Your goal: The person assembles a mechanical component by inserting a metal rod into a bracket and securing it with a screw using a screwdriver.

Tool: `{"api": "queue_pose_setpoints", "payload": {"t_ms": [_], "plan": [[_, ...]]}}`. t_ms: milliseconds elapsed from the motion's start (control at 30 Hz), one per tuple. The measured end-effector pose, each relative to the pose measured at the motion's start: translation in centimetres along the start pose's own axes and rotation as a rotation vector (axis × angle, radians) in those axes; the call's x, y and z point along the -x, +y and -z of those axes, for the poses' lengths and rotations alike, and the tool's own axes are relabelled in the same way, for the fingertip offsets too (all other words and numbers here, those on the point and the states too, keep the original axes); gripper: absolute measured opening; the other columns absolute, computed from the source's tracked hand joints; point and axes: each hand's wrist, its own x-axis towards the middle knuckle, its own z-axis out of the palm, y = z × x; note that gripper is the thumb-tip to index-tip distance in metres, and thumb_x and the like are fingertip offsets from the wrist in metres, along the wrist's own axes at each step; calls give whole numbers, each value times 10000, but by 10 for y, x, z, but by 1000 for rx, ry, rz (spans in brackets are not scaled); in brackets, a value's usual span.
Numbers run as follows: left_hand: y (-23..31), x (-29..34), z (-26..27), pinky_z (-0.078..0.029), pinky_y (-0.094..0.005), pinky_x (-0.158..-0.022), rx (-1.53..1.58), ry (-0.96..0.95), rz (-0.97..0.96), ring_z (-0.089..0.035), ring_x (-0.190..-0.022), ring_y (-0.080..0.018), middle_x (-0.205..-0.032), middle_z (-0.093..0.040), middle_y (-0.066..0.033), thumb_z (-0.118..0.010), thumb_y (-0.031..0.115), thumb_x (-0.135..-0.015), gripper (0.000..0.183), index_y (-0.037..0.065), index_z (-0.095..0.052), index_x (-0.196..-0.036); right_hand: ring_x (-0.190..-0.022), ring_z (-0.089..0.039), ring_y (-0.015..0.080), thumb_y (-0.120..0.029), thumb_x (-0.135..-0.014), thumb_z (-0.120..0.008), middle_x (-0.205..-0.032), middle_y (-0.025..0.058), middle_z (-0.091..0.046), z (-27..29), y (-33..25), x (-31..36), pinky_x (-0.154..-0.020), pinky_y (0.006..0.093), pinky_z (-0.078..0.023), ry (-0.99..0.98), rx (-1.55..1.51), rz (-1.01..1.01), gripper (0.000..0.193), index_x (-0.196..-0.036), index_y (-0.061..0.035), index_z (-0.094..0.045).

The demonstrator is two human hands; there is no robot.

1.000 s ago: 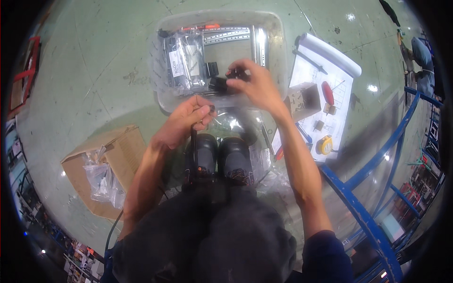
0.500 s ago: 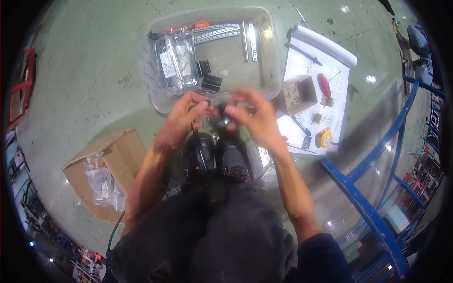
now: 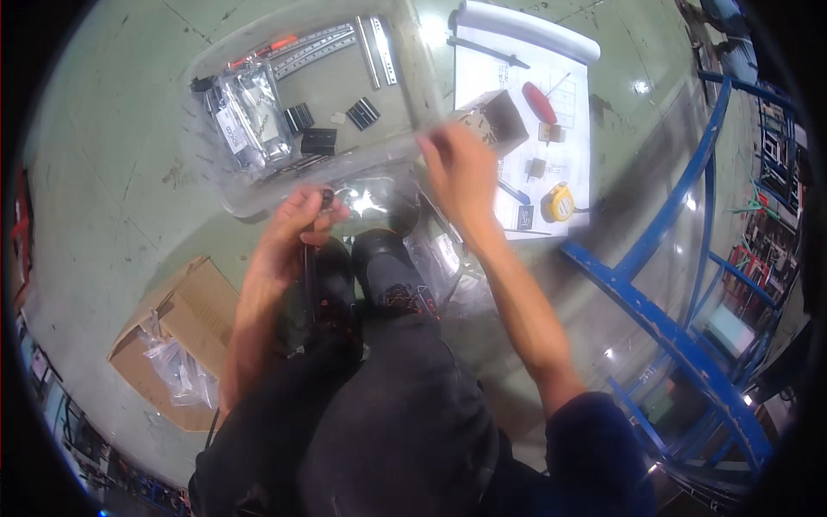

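Note:
My left hand (image 3: pixel 297 222) is closed round a thin dark bar (image 3: pixel 309 269), which runs down from the fingers; a small dark end shows at the fingertips. I cannot make out its exact kind. My right hand (image 3: pixel 465 177) is slightly blurred, thumb apart from the fingers, with nothing visible in it. It is over the near right rim of a clear plastic bin (image 3: pixel 413 142), beside a small open box (image 3: pixel 508 121) of little parts. Inside the bin lie black grooved blocks (image 3: pixel 363 112), metal rails (image 3: pixel 376 52) and bagged parts (image 3: pixel 252 116).
Drawing sheets (image 3: pixel 568 95) on the right carry a red-handled tool (image 3: pixel 539 102), small metal blocks (image 3: pixel 536 168) and a yellow tape measure (image 3: pixel 560 203). A blue metal frame (image 3: pixel 663 332) stands at right. On the left is a cardboard box (image 3: pixel 194 302) with plastic bags. Clear plastic (image 3: pixel 439 258) lies by my shoes.
My right hand has moved away from my left, toward the small box. Another black grooved block now lies in the bin. The whole view has shifted, with the bin further left.

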Motion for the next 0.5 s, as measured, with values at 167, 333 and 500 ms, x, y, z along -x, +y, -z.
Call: {"api": "queue_pose_setpoints", "payload": {"t_ms": [167,333,500], "plan": [[-15,-15,-10,-377,-99,-449,-65,-95,200,-571,-760,-47,-1017,-576,-92,-497,211,-1025,170,66,-503,-1114,-792,-637,398,-125,-830,-689,-839,180,-634,13,56,97,-666,476,-489,-303,303,-235,169,-931,-18,-604],[-9,-19,-25,-350,-104,-433,-165,-213,201,-547,-748,-62,-1006,-566,-87,-525,200,-1011,147,70,-505,-1077,-800,-641,413,-114,-800,-705,-864,207,-650,8,69,106,-674,505,-492,-337,312,-146,233,-951,25,-594],[8,-9,-32,-354,-168,-543,-452,-323,198,-517,-752,-74,-1013,-584,-71,-611,225,-929,240,86,-519,-1103,-781,-663,223,-90,-903,-648,-944,164,-648,63,17,84,-681,346,-529,-645,-278,-564,179,-1006,23,-555]]}}
